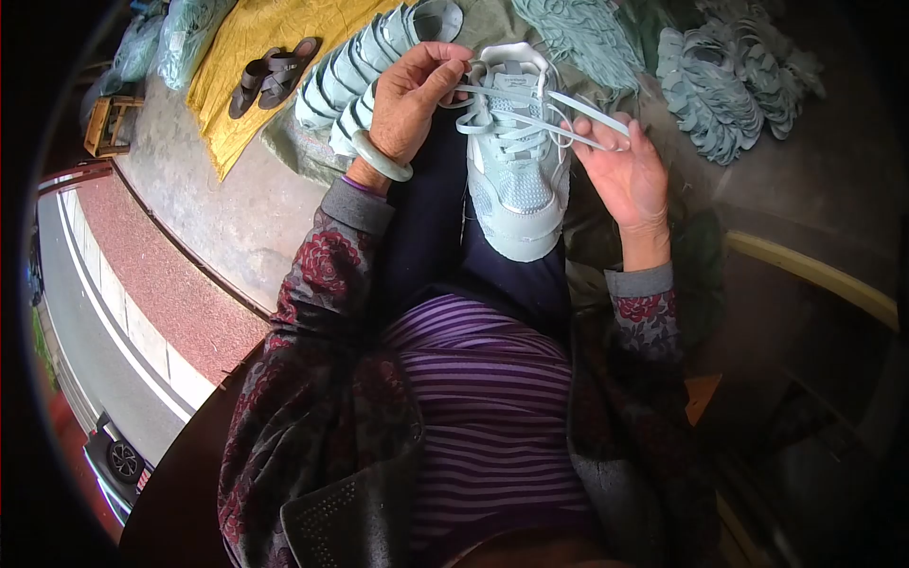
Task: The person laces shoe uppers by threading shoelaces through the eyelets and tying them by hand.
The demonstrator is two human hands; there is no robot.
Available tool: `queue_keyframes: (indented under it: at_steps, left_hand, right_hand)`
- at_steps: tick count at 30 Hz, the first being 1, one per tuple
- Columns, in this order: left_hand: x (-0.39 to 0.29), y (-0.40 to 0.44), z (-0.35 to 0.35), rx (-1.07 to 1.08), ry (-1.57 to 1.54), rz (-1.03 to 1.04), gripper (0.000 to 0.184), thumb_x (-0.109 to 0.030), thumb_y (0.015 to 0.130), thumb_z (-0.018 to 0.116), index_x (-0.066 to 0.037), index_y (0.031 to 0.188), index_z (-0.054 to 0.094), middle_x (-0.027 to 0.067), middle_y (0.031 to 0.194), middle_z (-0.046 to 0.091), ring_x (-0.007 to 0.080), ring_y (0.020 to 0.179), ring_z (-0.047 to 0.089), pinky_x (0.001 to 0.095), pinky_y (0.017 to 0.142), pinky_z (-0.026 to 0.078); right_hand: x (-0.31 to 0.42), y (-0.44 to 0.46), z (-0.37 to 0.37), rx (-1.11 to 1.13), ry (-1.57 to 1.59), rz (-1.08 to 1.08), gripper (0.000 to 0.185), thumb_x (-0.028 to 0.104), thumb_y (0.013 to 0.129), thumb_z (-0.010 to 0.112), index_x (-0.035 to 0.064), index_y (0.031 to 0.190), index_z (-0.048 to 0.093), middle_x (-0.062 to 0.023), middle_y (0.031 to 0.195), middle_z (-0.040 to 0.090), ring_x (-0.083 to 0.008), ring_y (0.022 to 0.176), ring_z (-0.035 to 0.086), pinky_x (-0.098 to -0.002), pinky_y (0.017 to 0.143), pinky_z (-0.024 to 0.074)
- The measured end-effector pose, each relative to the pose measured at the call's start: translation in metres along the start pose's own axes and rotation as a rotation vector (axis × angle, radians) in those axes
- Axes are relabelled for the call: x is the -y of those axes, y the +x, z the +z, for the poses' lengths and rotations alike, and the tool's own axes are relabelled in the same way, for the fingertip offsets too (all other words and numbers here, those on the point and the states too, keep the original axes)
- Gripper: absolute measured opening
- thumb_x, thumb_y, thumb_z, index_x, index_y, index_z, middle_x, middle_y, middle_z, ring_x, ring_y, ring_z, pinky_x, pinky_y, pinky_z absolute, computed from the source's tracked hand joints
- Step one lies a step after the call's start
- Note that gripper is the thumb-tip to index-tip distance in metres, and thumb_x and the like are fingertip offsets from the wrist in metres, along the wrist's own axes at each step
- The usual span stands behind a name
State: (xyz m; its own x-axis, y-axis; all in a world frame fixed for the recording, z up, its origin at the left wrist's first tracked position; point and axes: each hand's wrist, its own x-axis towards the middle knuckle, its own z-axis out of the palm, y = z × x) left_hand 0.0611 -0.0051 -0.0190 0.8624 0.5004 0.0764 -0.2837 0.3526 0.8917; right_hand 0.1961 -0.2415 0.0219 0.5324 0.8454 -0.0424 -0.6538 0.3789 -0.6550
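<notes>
A pale blue-grey sneaker upper (516, 194) lies on my lap, its toe pointing toward me and its heel opening away. A flat shoelace (530, 121) of the same pale colour crosses its tongue and eyelets. My left hand (415, 99), with a light bangle (381, 158) on the wrist, pinches the lace beside the upper's left collar. To the right of the upper, my right hand (625, 175) is closed on the lace, thumb against fingers. Two stretches of lace run taut from the eyelets to that hand. Its palm faces up and the fingertips are partly hidden.
A row of stacked pale uppers (331, 90) lies beyond my left hand. Loose laces (587, 43) are heaped ahead, and more bundled uppers (710, 95) lie at right. Dark sandals (275, 76) rest on a yellow cloth (220, 104). A wooden stool (112, 125) stands far left.
</notes>
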Motion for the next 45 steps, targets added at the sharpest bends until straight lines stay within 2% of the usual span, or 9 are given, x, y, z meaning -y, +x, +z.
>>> queue_keyframes:
  at_steps: [3,6,11,18,28,33,34,41,45]
  left_hand:
    - [0.003,0.001,-0.003,0.007,-0.001,0.011,0.018,-0.013,0.099,0.061,-0.003,0.113,0.066,-0.0002,0.097,0.065,0.0043,0.077,0.054,0.0205,0.073,0.05]
    - [0.006,0.0,-0.007,0.031,-0.036,0.0,0.021,-0.012,0.1,0.06,-0.003,0.118,0.064,0.0014,0.102,0.067,0.0038,0.081,0.055,0.0205,0.076,0.05]
    - [0.006,0.001,-0.006,0.006,-0.074,0.003,0.019,-0.012,0.099,0.06,-0.002,0.115,0.065,0.0011,0.098,0.066,0.0053,0.079,0.056,0.0203,0.075,0.05]
    - [0.007,0.002,-0.01,0.036,-0.157,0.005,0.02,-0.01,0.099,0.059,-0.002,0.117,0.064,0.0029,0.1,0.066,0.0068,0.08,0.057,0.0222,0.078,0.051]
    - [0.01,-0.002,-0.003,-0.002,-0.192,0.025,0.019,-0.008,0.099,0.059,-0.001,0.116,0.064,0.0046,0.106,0.065,0.01,0.088,0.06,0.0263,0.084,0.053]
    - [-0.001,-0.013,0.005,-0.181,0.131,0.341,0.016,-0.001,0.096,0.06,0.001,0.112,0.062,0.0033,0.109,0.062,0.0101,0.094,0.059,0.0227,0.086,0.048]
    - [-0.003,-0.018,0.006,-0.214,0.174,0.393,0.014,0.001,0.096,0.059,0.0,0.109,0.062,0.0025,0.11,0.06,0.0084,0.093,0.056,0.0212,0.084,0.045]
    - [-0.027,-0.062,0.019,0.065,0.764,0.314,0.018,-0.005,0.088,0.069,-0.002,0.105,0.065,0.0057,0.104,0.059,0.0096,0.076,0.053,0.0235,0.066,0.045]
    - [-0.023,-0.059,0.025,0.035,0.922,0.301,0.021,-0.006,0.084,0.074,-0.003,0.103,0.066,0.0089,0.104,0.059,0.0161,0.07,0.054,0.0269,0.063,0.047]
  right_hand:
    - [0.004,0.002,-0.002,0.047,-0.01,0.083,0.035,0.035,0.1,0.058,0.001,0.106,0.065,0.001,0.072,0.04,-0.0165,0.075,0.043,-0.0395,0.102,0.0398]
    - [0.013,-0.002,0.0,0.039,-0.389,0.275,0.042,0.03,0.106,0.049,-0.0093,0.117,0.061,0.006,0.062,0.034,-0.0089,0.064,0.038,-0.0248,0.085,0.0437]
    - [0.016,-0.006,0.012,-0.048,-0.542,0.158,0.037,0.025,0.106,0.047,-0.0066,0.12,0.06,0.0053,0.062,0.036,-0.0085,0.063,0.041,-0.03,0.089,0.0457]
    - [0.038,-0.006,0.016,0.096,-0.235,-0.132,0.021,0.025,0.101,0.057,0.0051,0.103,0.06,0.0006,0.074,0.044,-0.0189,0.082,0.051,-0.0514,0.108,0.0384]
    - [0.074,0.015,0.021,0.056,-0.333,-0.245,0.024,0.021,0.104,0.05,0.002,0.116,0.058,-0.0092,0.102,0.062,-0.0242,0.102,0.063,-0.0455,0.101,0.0493]
    - [0.104,0.054,0.032,-0.062,-0.837,-0.326,0.037,0.021,0.102,0.055,-0.0006,0.132,0.053,-0.0091,0.108,0.065,-0.0163,0.098,0.062,-0.033,0.09,0.0514]
    - [0.088,0.055,0.064,-0.166,-0.782,-0.359,0.028,0.023,0.102,0.057,-0.0022,0.115,0.06,0.0027,0.08,0.054,-0.0046,0.069,0.052,-0.0206,0.068,0.0474]
    - [0.087,0.091,0.066,-0.177,-0.892,-0.249,0.025,0.024,0.101,0.058,0.0009,0.109,0.064,0.0028,0.075,0.056,-0.0045,0.063,0.054,-0.0216,0.06,0.0472]
    - [0.083,0.102,0.032,-0.063,-0.948,-0.098,0.023,0.02,0.1,0.057,0.0009,0.11,0.063,-0.0015,0.08,0.061,-0.0079,0.066,0.059,-0.0231,0.061,0.0492]
